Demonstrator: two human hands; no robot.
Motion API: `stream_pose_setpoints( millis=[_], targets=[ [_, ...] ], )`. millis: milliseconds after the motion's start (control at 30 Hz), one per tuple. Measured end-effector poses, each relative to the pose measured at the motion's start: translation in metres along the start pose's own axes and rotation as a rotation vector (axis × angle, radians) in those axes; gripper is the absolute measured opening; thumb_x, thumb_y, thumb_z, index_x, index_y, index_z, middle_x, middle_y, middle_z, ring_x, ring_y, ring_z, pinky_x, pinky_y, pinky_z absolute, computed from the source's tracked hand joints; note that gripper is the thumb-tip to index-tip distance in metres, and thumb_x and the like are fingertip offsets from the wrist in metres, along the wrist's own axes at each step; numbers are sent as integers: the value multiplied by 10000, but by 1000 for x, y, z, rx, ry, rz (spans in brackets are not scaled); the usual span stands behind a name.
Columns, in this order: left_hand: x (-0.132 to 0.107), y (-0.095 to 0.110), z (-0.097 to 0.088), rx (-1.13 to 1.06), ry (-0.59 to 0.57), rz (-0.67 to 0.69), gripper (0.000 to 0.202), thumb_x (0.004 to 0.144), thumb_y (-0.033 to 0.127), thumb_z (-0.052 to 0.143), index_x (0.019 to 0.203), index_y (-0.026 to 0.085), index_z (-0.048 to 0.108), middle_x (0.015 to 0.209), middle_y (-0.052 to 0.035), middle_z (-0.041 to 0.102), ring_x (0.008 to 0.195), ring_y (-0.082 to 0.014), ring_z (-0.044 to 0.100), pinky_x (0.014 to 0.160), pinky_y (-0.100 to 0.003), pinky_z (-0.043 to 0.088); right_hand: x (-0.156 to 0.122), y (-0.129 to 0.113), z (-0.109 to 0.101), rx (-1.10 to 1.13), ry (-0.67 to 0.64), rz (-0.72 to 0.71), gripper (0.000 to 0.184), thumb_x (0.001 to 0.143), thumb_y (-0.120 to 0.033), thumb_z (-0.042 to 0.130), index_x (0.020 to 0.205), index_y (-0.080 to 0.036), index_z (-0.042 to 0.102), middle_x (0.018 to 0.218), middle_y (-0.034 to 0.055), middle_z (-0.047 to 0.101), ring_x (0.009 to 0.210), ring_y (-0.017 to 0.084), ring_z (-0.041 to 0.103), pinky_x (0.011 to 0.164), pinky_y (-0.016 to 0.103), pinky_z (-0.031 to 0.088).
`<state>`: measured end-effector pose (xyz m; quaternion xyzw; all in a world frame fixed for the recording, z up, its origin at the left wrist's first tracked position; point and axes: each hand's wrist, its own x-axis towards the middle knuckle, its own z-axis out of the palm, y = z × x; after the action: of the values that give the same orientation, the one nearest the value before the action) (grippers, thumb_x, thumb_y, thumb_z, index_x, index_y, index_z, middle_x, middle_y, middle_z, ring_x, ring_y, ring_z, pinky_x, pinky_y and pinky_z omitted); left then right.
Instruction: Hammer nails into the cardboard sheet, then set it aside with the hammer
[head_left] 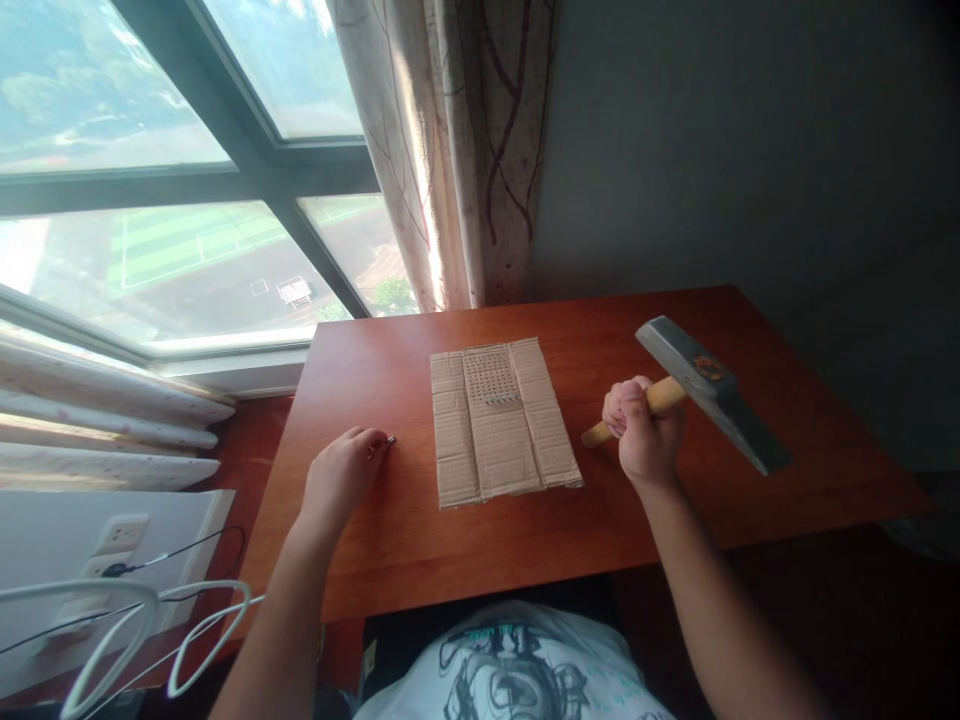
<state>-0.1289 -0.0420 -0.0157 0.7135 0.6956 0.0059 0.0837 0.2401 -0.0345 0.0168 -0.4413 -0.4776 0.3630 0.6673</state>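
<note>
My right hand [646,432] is closed in a fist round the wooden handle of a hammer [709,392], whose grey steel head is raised above the right part of the table. My left hand [341,470] rests on the table left of a flat cardboard piece [502,425] and pinches a small nail [390,439] between its fingertips. The cardboard lies in the middle of the red-brown table [600,520]. A patch of many small nail holes or nail heads [491,378] marks its upper middle.
A large window [150,200] and a patterned curtain [465,150] stand behind the table; a grey wall is to the right. White cables [135,630] and a wall socket [120,535] are at the lower left. The table's front edge is close to my body.
</note>
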Motion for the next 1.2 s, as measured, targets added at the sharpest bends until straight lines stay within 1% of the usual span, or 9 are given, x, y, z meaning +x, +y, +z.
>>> stream_pose_setpoints(
  millis=[200,500,633,767,867,933,1000,1100,1200],
  targets=[
    [7,2,3,-13,5,-6,261,904,371,466,927,236,688,977,-39,732,875,-237,675,656,-296,416,1,-1,0,16,4,-22,460,954,-390,557,598,-220,321,506,-74,302,423,66,289,392,235,220],
    [7,4,2,-23,37,-9,271,916,368,460,932,236,696,976,-49,735,854,-233,681,651,-289,416,2,-2,-1,-8,20,-18,453,955,-411,544,609,-225,318,504,-80,291,414,65,278,386,227,220],
    [5,5,-1,-73,123,-6,236,900,354,486,900,232,689,928,-37,736,755,-200,675,616,-273,411,2,-3,-1,-10,12,-19,459,955,-415,541,607,-223,311,502,-82,284,415,65,273,387,225,219],
    [8,11,-5,-289,260,9,164,839,334,566,857,215,677,844,-17,726,710,-168,676,630,-253,456,2,-2,-1,-5,20,-15,460,952,-418,546,605,-224,316,502,-82,285,416,66,272,387,227,217],
    [11,26,-11,-635,329,-8,169,789,344,636,847,191,679,777,-16,712,681,-158,676,667,-251,521,3,-2,-1,10,29,-11,460,947,-408,558,600,-223,320,501,-81,290,415,65,271,387,230,208],
    [13,41,-18,-891,328,-13,191,767,348,680,853,177,679,764,-23,709,692,-159,681,678,-252,550,3,-2,-2,19,30,-3,460,944,-407,564,600,-223,320,499,-81,292,414,65,268,385,231,199],
    [15,59,-24,-1076,314,0,204,753,338,713,860,167,680,791,-35,718,726,-162,690,691,-251,563,3,-2,-2,23,32,2,462,940,-415,567,602,-225,318,495,-83,291,412,65,264,384,232,194],
    [19,85,-30,-1172,291,74,192,750,312,732,863,162,695,810,-38,722,739,-153,689,712,-244,568,3,-3,-2,12,40,2,468,936,-430,568,601,-226,313,491,-85,287,406,65,263,383,232,196],
    [25,104,-28,-1093,295,150,152,758,287,724,845,163,711,787,-27,715,668,-121,648,650,-215,544,3,-2,-1,-2,46,-1,472,936,-433,568,598,-226,310,490,-85,285,405,63,265,384,232,197]
  ],
)
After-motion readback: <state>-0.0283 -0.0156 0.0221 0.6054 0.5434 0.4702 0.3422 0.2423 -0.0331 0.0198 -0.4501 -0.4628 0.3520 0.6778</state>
